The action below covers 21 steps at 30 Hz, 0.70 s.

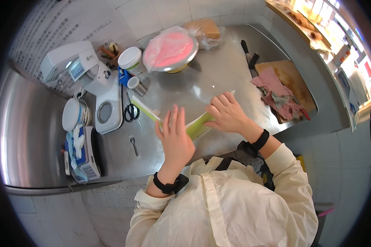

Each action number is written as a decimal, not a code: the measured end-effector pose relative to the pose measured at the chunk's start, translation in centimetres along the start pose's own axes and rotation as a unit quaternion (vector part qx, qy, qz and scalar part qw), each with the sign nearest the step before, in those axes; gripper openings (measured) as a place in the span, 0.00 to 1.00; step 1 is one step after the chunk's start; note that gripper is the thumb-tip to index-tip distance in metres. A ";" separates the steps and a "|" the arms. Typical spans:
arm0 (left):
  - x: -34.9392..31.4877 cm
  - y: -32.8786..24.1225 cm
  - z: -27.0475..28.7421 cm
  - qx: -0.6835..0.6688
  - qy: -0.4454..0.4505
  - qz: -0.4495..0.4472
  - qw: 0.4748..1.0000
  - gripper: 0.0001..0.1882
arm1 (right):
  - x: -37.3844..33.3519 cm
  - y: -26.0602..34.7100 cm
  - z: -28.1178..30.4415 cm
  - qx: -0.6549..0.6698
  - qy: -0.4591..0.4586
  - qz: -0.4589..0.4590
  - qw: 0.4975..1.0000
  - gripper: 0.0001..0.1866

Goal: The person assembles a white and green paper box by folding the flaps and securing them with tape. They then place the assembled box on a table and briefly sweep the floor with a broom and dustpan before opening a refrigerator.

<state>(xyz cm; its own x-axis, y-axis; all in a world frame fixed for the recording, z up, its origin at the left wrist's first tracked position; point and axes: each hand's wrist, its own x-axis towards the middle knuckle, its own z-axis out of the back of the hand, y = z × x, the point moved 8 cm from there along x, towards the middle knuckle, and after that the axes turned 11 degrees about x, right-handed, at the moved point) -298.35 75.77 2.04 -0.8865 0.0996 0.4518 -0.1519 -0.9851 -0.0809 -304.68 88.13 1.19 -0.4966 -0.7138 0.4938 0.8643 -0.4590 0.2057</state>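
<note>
A long, narrow green-and-white box [198,126] lies at the front of the steel counter, partly covered by my hands. A similar green-and-white strip [146,110] runs off to the upper left; whether the two are joined is hidden. My left hand [176,138] is over the box's left end, fingers stretched and apart. My right hand [226,113] has its fingers curled onto the right end, thumb against the green side. A small white tip [233,92] sticks out beyond its knuckles. Something clear and shiny seems to lie on the counter beyond the box.
Left stand a white stand mixer [105,86], black scissors [131,112], a small spoon [134,146] and a tissue box [86,158]. Behind are a white tub [130,59], a shaker [137,85] and a plastic-covered bowl [169,49]. At right, pink cloths [278,92] cover a wooden board [301,82] near a knife [246,51].
</note>
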 end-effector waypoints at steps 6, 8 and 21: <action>0.6 -0.7 -0.8 0.100 0.025 -0.080 0.991 0.28 | 2.0 -0.2 -2.2 0.060 0.126 0.011 0.990 0.23; 0.5 -0.1 -2.1 0.065 0.052 -0.104 0.991 0.24 | 2.2 -0.6 -3.5 0.049 0.213 -0.001 0.976 0.23; 0.4 0.4 -4.3 -0.031 0.186 -0.146 0.971 0.14 | 0.1 0.8 -2.6 0.101 0.099 0.163 0.976 0.13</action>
<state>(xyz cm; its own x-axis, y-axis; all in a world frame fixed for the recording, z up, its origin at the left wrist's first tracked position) -300.69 76.04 -1.65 -0.8962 0.4290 0.1130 -0.4368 -0.8978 -0.0561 -304.28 86.32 -0.77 -0.1807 -0.9024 0.3912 0.9672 -0.0908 0.2374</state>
